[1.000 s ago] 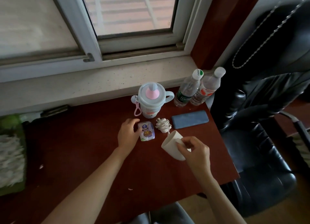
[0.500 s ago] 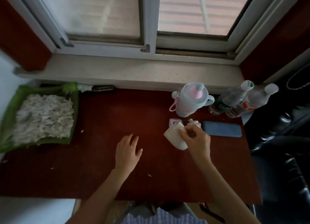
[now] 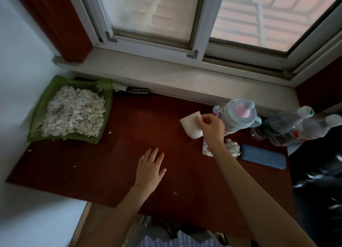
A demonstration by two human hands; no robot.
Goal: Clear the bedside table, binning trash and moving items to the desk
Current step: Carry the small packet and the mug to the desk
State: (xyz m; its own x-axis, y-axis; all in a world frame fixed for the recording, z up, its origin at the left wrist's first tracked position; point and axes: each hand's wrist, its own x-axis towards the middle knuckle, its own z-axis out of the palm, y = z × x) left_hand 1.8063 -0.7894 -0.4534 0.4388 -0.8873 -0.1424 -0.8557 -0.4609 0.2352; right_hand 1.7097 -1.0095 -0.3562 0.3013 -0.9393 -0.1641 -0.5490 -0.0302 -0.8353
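My right hand (image 3: 211,128) grips a white paper cup (image 3: 190,125) by its rim, tilted, just above the dark red table (image 3: 111,163) and left of a sippy cup (image 3: 238,115) with a pink spout. My left hand (image 3: 150,169) lies flat on the table with fingers spread, holding nothing. Under my right wrist a small printed packet (image 3: 205,150) is partly hidden. Beside it lie a bundled white cable (image 3: 232,147) and a blue flat case (image 3: 262,157).
Two plastic water bottles (image 3: 288,128) stand at the right rear. A green tray (image 3: 103,117) heaped with white paper shreds sits at the left rear. A window sill runs behind. A black leather chair (image 3: 318,191) stands at the right.
My right hand has carried the paper cup up and to the left, toward the sippy cup. My left hand let go of the small packet and came back flat on the table. The view swung left.
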